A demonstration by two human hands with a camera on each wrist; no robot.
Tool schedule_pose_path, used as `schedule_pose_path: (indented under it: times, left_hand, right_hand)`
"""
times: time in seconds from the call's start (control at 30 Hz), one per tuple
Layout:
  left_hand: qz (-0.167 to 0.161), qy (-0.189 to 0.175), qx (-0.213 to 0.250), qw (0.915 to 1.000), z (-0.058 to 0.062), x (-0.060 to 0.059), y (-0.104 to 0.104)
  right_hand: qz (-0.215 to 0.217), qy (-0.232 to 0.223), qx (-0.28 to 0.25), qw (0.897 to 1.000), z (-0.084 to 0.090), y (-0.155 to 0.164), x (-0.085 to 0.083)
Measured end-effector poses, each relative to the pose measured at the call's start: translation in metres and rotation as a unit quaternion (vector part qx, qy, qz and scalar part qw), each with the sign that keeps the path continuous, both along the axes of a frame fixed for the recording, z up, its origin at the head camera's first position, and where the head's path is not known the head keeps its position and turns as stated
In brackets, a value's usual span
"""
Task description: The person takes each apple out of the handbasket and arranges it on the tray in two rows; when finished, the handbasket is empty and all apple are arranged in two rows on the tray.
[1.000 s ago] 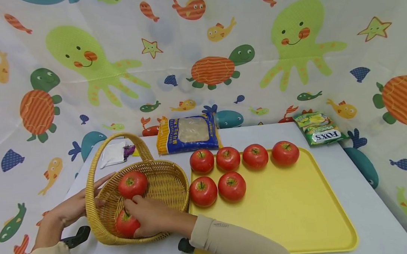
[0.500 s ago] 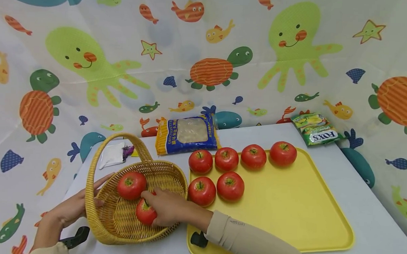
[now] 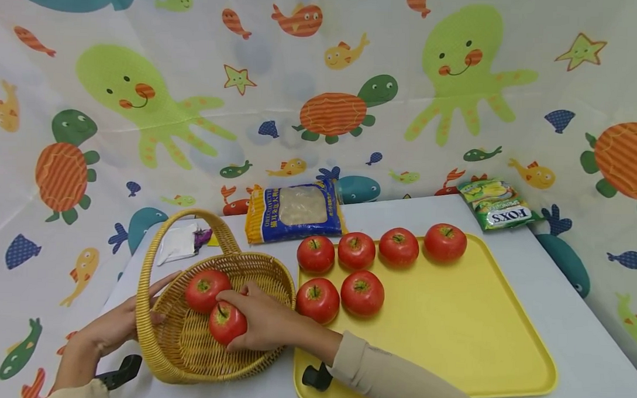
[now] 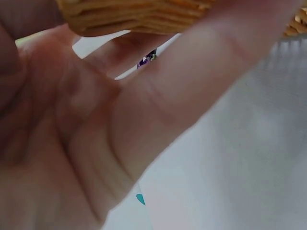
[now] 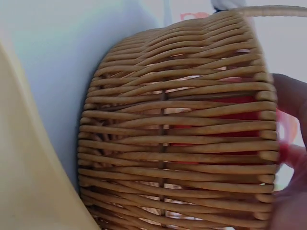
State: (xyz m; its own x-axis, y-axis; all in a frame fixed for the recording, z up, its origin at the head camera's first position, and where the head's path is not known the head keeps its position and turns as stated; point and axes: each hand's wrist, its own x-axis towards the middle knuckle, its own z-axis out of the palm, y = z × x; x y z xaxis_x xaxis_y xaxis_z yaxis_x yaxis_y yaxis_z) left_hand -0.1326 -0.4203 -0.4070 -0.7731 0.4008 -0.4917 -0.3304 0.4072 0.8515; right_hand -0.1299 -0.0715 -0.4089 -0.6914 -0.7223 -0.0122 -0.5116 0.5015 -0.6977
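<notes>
My right hand (image 3: 264, 320) grips a red apple (image 3: 227, 323) inside the wicker basket (image 3: 196, 375), fingers over its far side and thumb at its near side. Behind it in the basket lies another red apple (image 3: 206, 290). My left hand (image 3: 115, 328) rests against the basket's left side, its fingers fairly straight along the outer wall. In the left wrist view the basket's edge (image 4: 134, 18) crosses above the palm. The right wrist view shows the basket's woven side (image 5: 177, 139), with red through the gaps and fingertips (image 5: 290, 98) beyond the rim.
Right of the basket lies a yellow tray (image 3: 451, 332) with several red apples (image 3: 362, 293) at its left and back. Behind stand a blue pasta bag (image 3: 297, 213) and a green FOX'S bag (image 3: 500, 204). A white packet (image 3: 177, 242) lies behind the basket handle (image 3: 145, 286).
My right hand has carried its apple rightward and slightly away from me inside the basket, and the apple now shows more of itself. The left hand and the basket have stayed put.
</notes>
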Motion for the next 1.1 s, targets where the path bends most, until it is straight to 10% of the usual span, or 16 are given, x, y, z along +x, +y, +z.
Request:
schedule_pose_path:
  times: [0.3,1.1]
  left_hand:
    - [-0.001,-0.003,0.002,1.0,-0.002,0.0,-0.001]
    - [0.002,0.004,0.013,0.9999,-0.003,-0.001,0.001]
  right_hand:
    - [-0.036,-0.072,-0.106,0.991,0.014,0.025,0.006]
    - [-0.239,-0.006,-0.185,0.953,0.03,0.215,0.007]
